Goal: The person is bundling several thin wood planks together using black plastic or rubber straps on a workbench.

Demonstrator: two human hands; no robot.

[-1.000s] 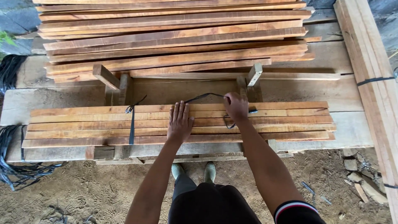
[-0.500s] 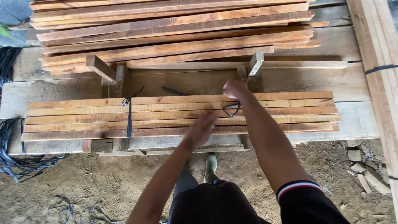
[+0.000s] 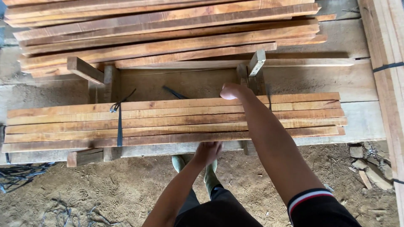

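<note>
the right hand (image 3: 232,90) reaches past the far edge of the flat bundle of reddish-brown sawn wooden slats (image 3: 176,120) lying across the middle of the frame, fingers curled down behind the top slat so that what they grip, if anything, cannot be told. the left hand (image 3: 207,152) sits at the near lower edge of the same bundle, fingers tucked under it and hidden, so their spread cannot be told either. a black plastic strap (image 3: 119,126) already wraps the bundle at centre left, and a loose black strap end (image 3: 174,93) lies on the weathered grey plank bench (image 3: 362,122) just behind the slats. a larger stack of loose slats (image 3: 168,33) fills the top of the frame. judging from this, binding the right half well calls for keeping the slats square and flush while drawing the strap snug, not skewed.
</note>
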